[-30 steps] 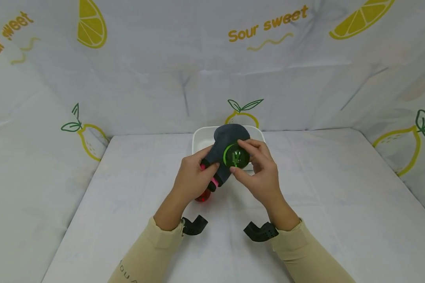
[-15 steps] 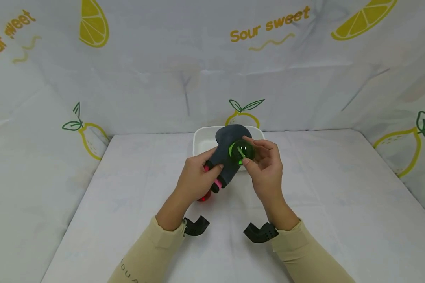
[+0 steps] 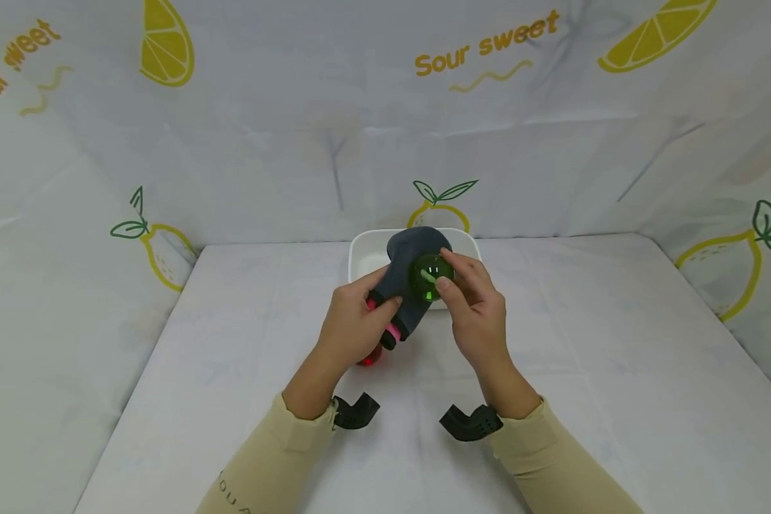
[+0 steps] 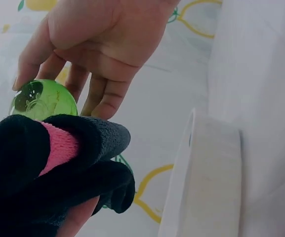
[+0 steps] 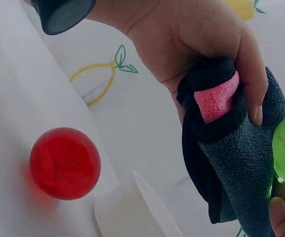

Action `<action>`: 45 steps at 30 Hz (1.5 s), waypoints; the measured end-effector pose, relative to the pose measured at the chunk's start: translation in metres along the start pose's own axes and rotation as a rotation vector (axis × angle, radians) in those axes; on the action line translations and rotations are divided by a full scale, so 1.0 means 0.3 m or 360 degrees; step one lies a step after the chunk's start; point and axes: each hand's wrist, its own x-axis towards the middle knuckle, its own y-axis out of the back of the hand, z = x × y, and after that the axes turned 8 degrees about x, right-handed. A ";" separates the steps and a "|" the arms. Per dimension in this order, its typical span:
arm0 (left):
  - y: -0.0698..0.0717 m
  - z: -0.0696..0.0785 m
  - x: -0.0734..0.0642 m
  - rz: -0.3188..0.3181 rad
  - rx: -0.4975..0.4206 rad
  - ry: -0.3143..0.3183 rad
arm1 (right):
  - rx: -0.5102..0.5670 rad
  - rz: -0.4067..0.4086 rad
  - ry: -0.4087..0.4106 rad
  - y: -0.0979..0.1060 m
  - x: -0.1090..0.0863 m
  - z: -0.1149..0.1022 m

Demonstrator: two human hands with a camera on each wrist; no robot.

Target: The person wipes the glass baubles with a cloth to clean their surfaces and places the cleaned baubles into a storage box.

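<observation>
My left hand grips a folded dark grey towel with black edging and a pink layer inside, its thumb lying on top. The right hand pinches a clear green ball between thumb and fingers, up against the towel's right side. In the left wrist view the green ball pokes out beyond the towel's fold, its lower part hidden. A clear red ball rests on the table near the left wrist; in the head view the left hand partly covers it.
Behind the towel stands a white tray, partly hidden by towel and hands. A white cloth printed with lemons covers the table and rises as walls at the back and sides. Black camera mounts project inward from both wrists.
The right hand has turned the green ball against the towel, shifting right and then slightly back left. My left hand keeps its hold on the towel. The red ball stays in place.
</observation>
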 end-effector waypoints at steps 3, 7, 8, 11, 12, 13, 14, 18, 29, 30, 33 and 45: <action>0.004 0.002 -0.001 0.0031 -0.0011 0.0019 | 0.0057 -0.0031 0.0041 -0.006 0.001 0.001; 0.006 0.006 -0.002 0.0043 -0.0045 0.0016 | 0.0127 -0.0033 0.0065 -0.010 -0.002 -0.002; 0.006 0.006 -0.002 0.0043 -0.0048 0.0017 | 0.0114 -0.0035 0.0069 -0.011 -0.004 -0.002; 0.005 0.008 -0.003 0.0043 -0.0063 0.0022 | 0.0073 -0.0039 0.0080 -0.013 -0.009 -0.004; 0.005 0.008 -0.003 0.0047 -0.0066 0.0021 | 0.0061 -0.0041 0.0082 -0.014 -0.010 -0.004; 0.004 0.008 -0.003 0.0051 -0.0065 0.0022 | 0.0054 -0.0041 0.0083 -0.015 -0.011 -0.005; 0.002 0.008 -0.002 0.0056 -0.0065 0.0022 | 0.0057 -0.0042 0.0085 -0.016 -0.011 -0.004; -0.003 0.005 -0.001 0.0055 -0.0058 0.0013 | 0.0059 -0.0034 0.0112 -0.017 -0.012 -0.003; -0.005 0.003 -0.001 0.0049 -0.0052 -0.0017 | -0.0049 -0.0083 0.0217 -0.020 -0.009 0.008; -0.004 0.004 -0.001 0.0043 -0.0050 -0.0024 | -0.0050 -0.0080 0.0224 -0.019 -0.008 0.009; -0.004 0.007 -0.001 0.0028 -0.0040 -0.0043 | -0.0071 -0.0076 0.0251 -0.014 -0.004 0.012; -0.006 0.000 -0.003 0.0029 0.0024 -0.0111 | -0.0583 -0.0133 0.0407 0.010 0.007 0.024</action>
